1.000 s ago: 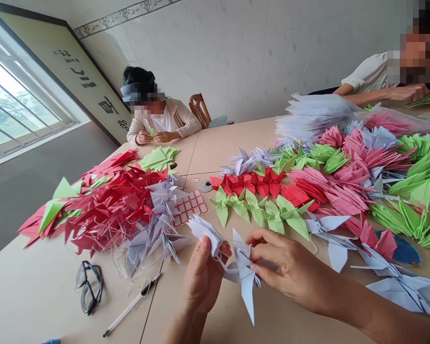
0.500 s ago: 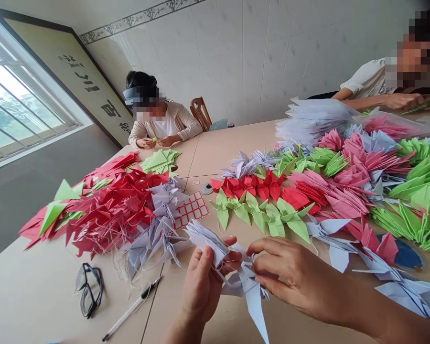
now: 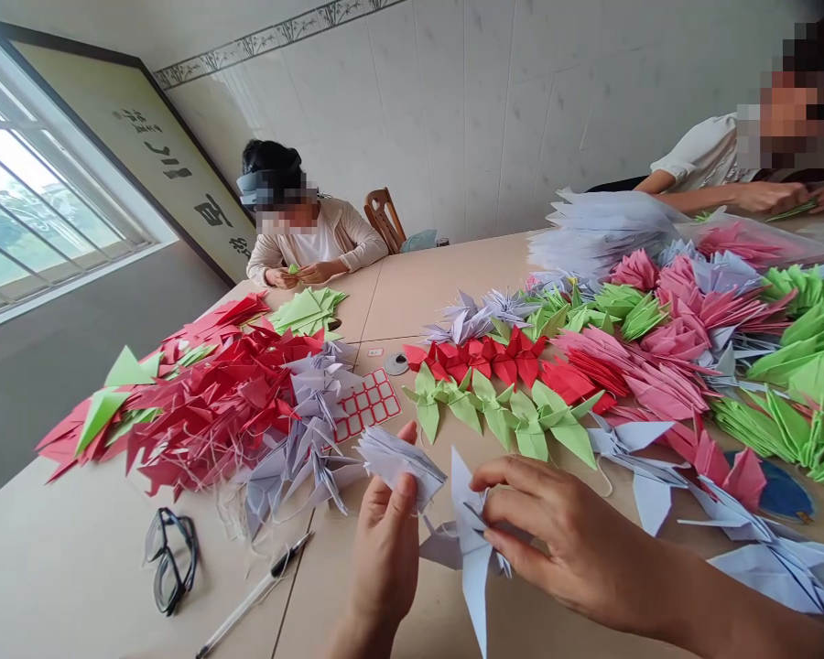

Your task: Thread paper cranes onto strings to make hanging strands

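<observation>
My left hand (image 3: 384,549) is closed around a bundle of pale lilac folded paper pieces (image 3: 402,467), thumb on the near face. To its right, my right hand (image 3: 563,522) grips an opened, star-like lilac paper crane (image 3: 476,540) from the side. One long point of the crane hangs down toward me, another stands up. A thin string shows between bundle and crane. The inner fingertips of my right hand are partly hidden by the paper.
Red folded papers (image 3: 212,394) and lilac ones (image 3: 316,394) pile up at left, near glasses (image 3: 170,558) and a pen (image 3: 254,595). A green row (image 3: 515,416) and many coloured bundles (image 3: 666,366) lie right. Two people sit across the table, folding green paper.
My left hand has drawn slightly away from the crane, its fingers now closed on the bundle alone. The crane hangs more upright in my right hand, which has barely moved.
</observation>
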`<state>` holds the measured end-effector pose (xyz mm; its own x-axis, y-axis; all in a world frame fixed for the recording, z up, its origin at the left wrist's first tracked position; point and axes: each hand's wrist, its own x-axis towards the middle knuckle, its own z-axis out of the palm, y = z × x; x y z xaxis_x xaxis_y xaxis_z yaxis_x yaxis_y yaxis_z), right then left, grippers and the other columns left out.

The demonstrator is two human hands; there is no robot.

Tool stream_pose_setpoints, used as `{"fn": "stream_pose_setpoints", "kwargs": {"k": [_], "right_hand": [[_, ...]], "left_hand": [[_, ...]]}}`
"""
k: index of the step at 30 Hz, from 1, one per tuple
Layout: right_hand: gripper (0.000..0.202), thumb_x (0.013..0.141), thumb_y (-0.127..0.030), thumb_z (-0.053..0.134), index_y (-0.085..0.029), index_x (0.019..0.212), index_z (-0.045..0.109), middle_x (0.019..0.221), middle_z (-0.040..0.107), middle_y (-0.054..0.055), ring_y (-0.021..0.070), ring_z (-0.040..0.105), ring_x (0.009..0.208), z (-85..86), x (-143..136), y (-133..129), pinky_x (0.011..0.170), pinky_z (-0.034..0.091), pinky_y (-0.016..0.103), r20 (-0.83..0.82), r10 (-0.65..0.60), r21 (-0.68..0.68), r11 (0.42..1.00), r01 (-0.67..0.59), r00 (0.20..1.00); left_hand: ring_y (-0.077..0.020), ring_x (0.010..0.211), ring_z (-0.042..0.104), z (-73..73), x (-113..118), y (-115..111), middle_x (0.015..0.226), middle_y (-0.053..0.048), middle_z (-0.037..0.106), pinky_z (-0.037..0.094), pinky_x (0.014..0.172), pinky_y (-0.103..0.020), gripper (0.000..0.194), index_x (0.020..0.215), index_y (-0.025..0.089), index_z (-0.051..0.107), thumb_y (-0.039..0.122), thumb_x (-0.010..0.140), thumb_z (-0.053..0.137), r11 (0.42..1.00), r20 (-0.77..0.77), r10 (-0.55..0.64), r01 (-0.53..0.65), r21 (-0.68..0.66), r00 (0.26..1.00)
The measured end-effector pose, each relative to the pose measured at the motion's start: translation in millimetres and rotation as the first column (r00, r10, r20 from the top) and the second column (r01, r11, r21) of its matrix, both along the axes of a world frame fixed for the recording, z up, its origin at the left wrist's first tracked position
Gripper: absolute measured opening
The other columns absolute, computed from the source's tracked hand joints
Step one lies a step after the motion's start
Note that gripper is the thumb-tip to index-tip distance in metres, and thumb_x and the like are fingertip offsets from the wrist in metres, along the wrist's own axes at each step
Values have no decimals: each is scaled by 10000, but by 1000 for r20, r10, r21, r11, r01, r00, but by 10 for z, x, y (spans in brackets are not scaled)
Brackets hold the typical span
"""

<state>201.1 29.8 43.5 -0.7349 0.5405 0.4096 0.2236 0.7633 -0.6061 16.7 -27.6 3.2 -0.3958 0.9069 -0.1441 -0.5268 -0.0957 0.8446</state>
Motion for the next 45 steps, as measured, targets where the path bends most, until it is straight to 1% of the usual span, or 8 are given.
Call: {"fn": "stream_pose_setpoints", "kwargs": {"k": [4, 10, 15, 22, 29, 38, 42, 45], "right_hand": [[163, 885, -71, 530, -178, 858, 650, 1046, 675, 92, 192, 678, 917, -24, -14, 21, 804, 564, 309, -52, -94, 57, 994, 97, 994], [201, 907, -69, 511, -170, 856, 676, 1109, 683, 127, 294, 646, 1040, -57, -21, 56, 859, 561, 458, -52, -174, 306, 935, 182, 983], [180, 951, -122, 498, -188, 910, 661, 1017, 699, 91, 216, 704, 848, -77, -4, 60, 718, 598, 355, -83, -220, 159, 960, 231, 972], [176, 928, -121, 516, -204, 897, 667, 1093, 691, 97, 228, 697, 972, -38, 4, 43, 812, 588, 351, -86, -208, 133, 967, 218, 974], [172, 923, -132, 505, -205, 855, 645, 972, 721, 80, 209, 712, 870, -15, -2, 49, 754, 590, 333, -67, -236, 39, 970, 239, 969], [173, 938, -124, 507, -205, 1012, 641, 1038, 708, 89, 192, 700, 954, -71, -20, 90, 798, 579, 289, -139, -234, -49, 972, 230, 962], [184, 903, -80, 504, -211, 963, 619, 955, 691, 71, 190, 700, 875, -89, -20, 80, 727, 579, 283, -135, -236, -49, 972, 231, 962], [206, 887, -53, 494, -223, 930, 602, 927, 676, 52, 176, 693, 822, -79, -27, 70, 686, 567, 264, -110, -217, -71, 975, 210, 970]], "left_hand": [[-243, 1107, 632, -23, -12, 28, 1138, -79, 742, 455, 954, -368, 319, 1020, 254, 765, 446, 765, 759, 999, 36, -25, 27, -36, 999], [-246, 1067, 648, -15, -20, -28, 1134, -67, 744, 486, 903, -347, 319, 990, 250, 770, 415, 719, 808, 1000, -48, 10, -11, -17, 999], [-209, 991, 675, 35, -43, -44, 1164, -49, 736, 513, 890, -319, 265, 919, 245, 783, 404, 710, 818, 997, 14, -74, 74, -1, 997], [-216, 960, 695, 124, -39, -43, 1013, -91, 774, 537, 831, -297, 314, 1028, 217, 767, 399, 772, 772, 964, 133, -265, 267, 5, 955], [-174, 703, 703, 140, -24, -14, 836, -86, 783, 575, 671, -272, 221, 823, 156, 773, 357, 738, 808, 968, 113, -242, 248, -46, 964], [-169, 669, 733, 170, -28, 73, 748, -92, 787, 617, 722, -265, 202, 791, 121, 768, 287, 704, 843, 982, 430, -100, 158, -101, 897], [-167, 680, 746, 210, -24, 93, 740, -74, 790, 624, 707, -260, 68, 796, 148, 771, 208, 814, 746, 991, 520, -59, 114, -74, 852], [-172, 690, 750, 223, -38, 100, 750, -76, 790, 631, 697, -278, 134, 805, 151, 766, 190, 882, 664, 994, 532, -32, 83, -73, 846]]}}
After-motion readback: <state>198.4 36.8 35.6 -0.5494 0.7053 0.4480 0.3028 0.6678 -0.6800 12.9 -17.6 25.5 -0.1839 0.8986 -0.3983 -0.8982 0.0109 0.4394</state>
